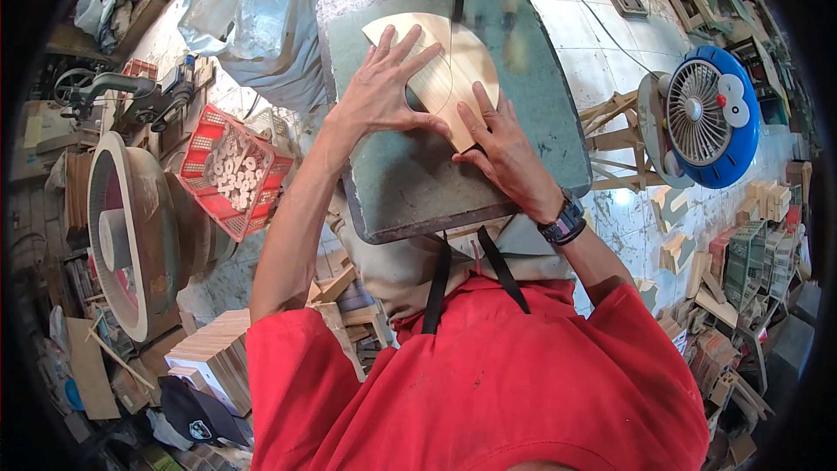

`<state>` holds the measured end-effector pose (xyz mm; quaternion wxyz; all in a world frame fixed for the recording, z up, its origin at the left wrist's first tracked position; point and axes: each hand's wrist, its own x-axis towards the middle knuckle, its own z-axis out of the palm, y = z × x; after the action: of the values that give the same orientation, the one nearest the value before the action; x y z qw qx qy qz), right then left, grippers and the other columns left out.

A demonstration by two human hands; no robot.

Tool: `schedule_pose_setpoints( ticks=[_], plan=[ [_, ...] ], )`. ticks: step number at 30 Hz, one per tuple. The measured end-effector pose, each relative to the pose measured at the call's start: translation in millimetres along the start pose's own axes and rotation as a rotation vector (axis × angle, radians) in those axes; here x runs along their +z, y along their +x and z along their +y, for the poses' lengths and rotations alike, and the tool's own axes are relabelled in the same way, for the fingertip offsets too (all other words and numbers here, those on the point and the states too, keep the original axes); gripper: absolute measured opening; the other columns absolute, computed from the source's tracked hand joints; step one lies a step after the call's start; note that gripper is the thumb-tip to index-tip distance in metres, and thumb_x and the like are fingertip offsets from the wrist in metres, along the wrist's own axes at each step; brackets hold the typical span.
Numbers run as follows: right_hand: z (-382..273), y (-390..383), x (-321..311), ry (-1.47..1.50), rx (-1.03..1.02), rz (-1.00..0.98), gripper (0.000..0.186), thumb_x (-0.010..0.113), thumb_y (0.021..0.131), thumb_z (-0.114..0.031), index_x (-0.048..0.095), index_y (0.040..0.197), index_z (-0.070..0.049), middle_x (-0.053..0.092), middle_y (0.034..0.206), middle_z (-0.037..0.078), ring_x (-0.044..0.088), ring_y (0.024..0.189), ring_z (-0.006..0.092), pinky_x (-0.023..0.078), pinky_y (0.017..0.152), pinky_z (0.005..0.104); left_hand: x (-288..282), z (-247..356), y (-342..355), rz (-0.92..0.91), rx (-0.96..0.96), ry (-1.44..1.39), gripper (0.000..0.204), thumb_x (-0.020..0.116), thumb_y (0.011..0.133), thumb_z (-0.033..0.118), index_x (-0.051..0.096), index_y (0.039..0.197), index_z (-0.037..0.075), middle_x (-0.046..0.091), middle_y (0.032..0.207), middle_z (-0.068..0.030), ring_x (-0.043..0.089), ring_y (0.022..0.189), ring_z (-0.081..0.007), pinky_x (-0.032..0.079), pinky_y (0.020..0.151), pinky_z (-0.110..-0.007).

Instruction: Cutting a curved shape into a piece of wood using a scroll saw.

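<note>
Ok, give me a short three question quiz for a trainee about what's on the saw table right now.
1. True or false: both hands press flat on the wooden board.
2. Which hand, left hand or right hand, is on the side of the arm with the wristwatch?
3. What lies in the red plastic crate left of the green saw table?

Key: 1. True. 2. The right hand. 3. Small pale cut-out pieces.
</note>
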<state>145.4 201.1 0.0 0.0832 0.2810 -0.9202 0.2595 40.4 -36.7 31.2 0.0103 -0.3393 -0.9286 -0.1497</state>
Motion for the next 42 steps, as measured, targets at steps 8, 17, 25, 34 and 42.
schedule_pose_setpoints(
  ticks=[8, 17, 25, 34, 42],
  plan=[
    [4.0, 2.9, -2.4, -0.008, -0.033, 0.011, 0.076, 0.080, 0.083, -0.031, 0.047, 0.146, -0.005, 0.027, 0.160, 0.026, 0.034, 0.136, 0.0621, 0.034, 0.113, 0.0620, 6.4, -0.9, 0.2, 0.059, -0.014, -0.050, 0.124, 0.075, 0.050, 0.088, 0.047, 0.152, 0.023, 0.032, 0.161, -0.0205, 0.020, 0.149, -0.0520, 0.027, 0.117, -0.067],
    [5.9, 4.7, -6.1, 0.020, -0.022, -0.014, 0.076, 0.079, 0.084, -0.031, 0.046, 0.148, -0.007, 0.028, 0.160, 0.025, 0.034, 0.138, 0.0592, 0.035, 0.113, 0.0630, 6.1, 1.3, 0.2, 0.084, -0.019, -0.033, 0.125, 0.076, 0.050, 0.088, 0.048, 0.151, 0.020, 0.033, 0.161, -0.0203, 0.022, 0.149, -0.0518, 0.026, 0.117, -0.066],
    [15.2, 7.0, -18.0, 0.049, -0.059, -0.061, 0.076, 0.078, 0.085, -0.029, 0.045, 0.149, -0.008, 0.028, 0.161, 0.024, 0.032, 0.139, 0.0575, 0.035, 0.114, 0.0615, 6.9, 10.3, -3.4, 0.112, -0.071, 0.011, 0.123, 0.076, 0.051, 0.087, 0.050, 0.150, 0.018, 0.035, 0.159, -0.0229, 0.025, 0.145, -0.0551, 0.029, 0.115, -0.066],
    [21.3, 10.5, -24.2, 0.052, -0.123, -0.067, 0.077, 0.078, 0.084, -0.023, 0.043, 0.150, -0.008, 0.028, 0.161, 0.024, 0.033, 0.139, 0.0550, 0.036, 0.115, 0.0548, 10.7, 12.3, -4.6, 0.145, -0.097, 0.016, 0.121, 0.076, 0.053, 0.086, 0.051, 0.149, 0.017, 0.037, 0.157, -0.0243, 0.027, 0.144, -0.0578, 0.029, 0.114, -0.065],
    [21.9, 10.0, -22.3, 0.054, -0.103, -0.082, 0.080, 0.078, 0.084, -0.021, 0.039, 0.152, -0.007, 0.028, 0.161, 0.023, 0.034, 0.139, 0.0541, 0.037, 0.115, 0.0542, 11.6, 11.2, -3.0, 0.152, -0.108, 0.015, 0.121, 0.074, 0.053, 0.087, 0.052, 0.149, 0.016, 0.038, 0.157, -0.0249, 0.027, 0.143, -0.0587, 0.028, 0.115, -0.065]
  ],
)
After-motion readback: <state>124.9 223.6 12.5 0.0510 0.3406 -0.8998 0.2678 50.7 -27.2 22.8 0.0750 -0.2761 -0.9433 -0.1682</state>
